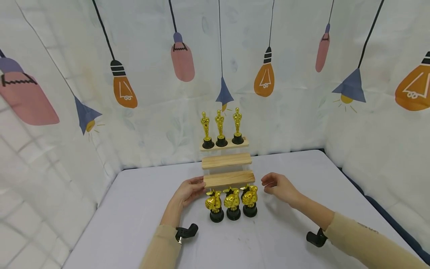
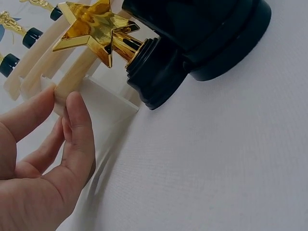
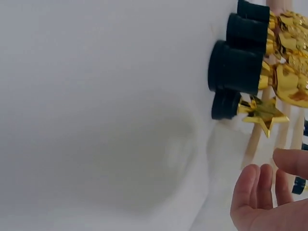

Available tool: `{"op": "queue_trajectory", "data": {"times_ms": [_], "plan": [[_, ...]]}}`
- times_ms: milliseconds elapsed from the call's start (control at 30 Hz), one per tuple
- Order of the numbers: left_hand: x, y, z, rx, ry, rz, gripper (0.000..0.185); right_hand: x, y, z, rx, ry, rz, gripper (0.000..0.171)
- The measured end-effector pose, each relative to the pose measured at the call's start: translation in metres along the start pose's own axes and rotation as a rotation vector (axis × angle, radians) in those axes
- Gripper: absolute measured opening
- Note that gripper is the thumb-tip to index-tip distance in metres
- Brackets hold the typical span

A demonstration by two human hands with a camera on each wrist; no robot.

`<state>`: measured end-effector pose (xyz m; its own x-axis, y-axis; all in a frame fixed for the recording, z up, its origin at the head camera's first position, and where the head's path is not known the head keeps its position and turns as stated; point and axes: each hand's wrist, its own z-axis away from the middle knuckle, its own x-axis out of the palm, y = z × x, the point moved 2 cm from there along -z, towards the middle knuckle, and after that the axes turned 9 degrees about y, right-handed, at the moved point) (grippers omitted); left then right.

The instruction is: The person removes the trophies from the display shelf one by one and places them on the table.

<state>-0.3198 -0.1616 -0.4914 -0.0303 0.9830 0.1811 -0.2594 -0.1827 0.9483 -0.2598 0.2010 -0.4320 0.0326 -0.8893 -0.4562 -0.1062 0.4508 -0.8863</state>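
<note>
A three-step wooden shelf [image 1: 227, 160] stands at the middle back of the table. Three gold statuette trophies [image 1: 220, 127] line its top step. In front of its lowest step [image 1: 229, 178] stand three gold fist trophies [image 1: 232, 203] on black bases. My left hand [image 1: 198, 185] touches the left end of the lowest step with thumb and forefinger [image 2: 29, 113]; in the left wrist view a gold star trophy [image 2: 91, 26] sits close by. My right hand [image 1: 268, 183] hovers just off the step's right end, fingers relaxed and holding nothing. The star trophy [image 3: 262, 111] is near it.
The table [image 1: 134, 209] has a pale cloth and is walled on three sides by a curtain [image 1: 134, 123] printed with lamps. The two lower steps of the shelf carry nothing. The table's right edge [image 1: 369, 198] drops off near my right forearm.
</note>
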Motion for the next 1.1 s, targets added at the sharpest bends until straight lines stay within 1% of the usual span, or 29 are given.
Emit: {"op": "queue_trajectory", "data": {"times_ms": [100,267,433,633,800,933,1100], "plan": [[0.0,-0.001,0.0,-0.009,0.002,0.003,0.054,-0.003,-0.006,-0.009,0.0,0.011,-0.001,0.027],[0.001,-0.001,0.001,-0.008,0.009,0.0,0.053,-0.008,-0.019,-0.026,-0.027,0.028,-0.013,0.025],[0.003,-0.001,0.001,-0.011,0.015,0.01,0.051,-0.011,-0.028,-0.045,-0.045,0.048,-0.027,0.028],[0.004,-0.002,0.0,-0.016,0.021,0.011,0.05,-0.011,-0.041,-0.065,-0.03,0.035,-0.067,0.033],[0.003,-0.003,0.001,-0.018,0.017,0.009,0.051,-0.01,-0.051,-0.077,-0.037,0.02,-0.115,0.035],[0.002,-0.001,0.003,-0.021,0.013,0.01,0.052,-0.009,-0.059,-0.086,-0.048,0.024,-0.147,0.034],[0.0,0.003,0.003,-0.032,0.015,0.01,0.054,-0.006,-0.066,-0.101,-0.043,0.032,-0.166,0.038]]}}
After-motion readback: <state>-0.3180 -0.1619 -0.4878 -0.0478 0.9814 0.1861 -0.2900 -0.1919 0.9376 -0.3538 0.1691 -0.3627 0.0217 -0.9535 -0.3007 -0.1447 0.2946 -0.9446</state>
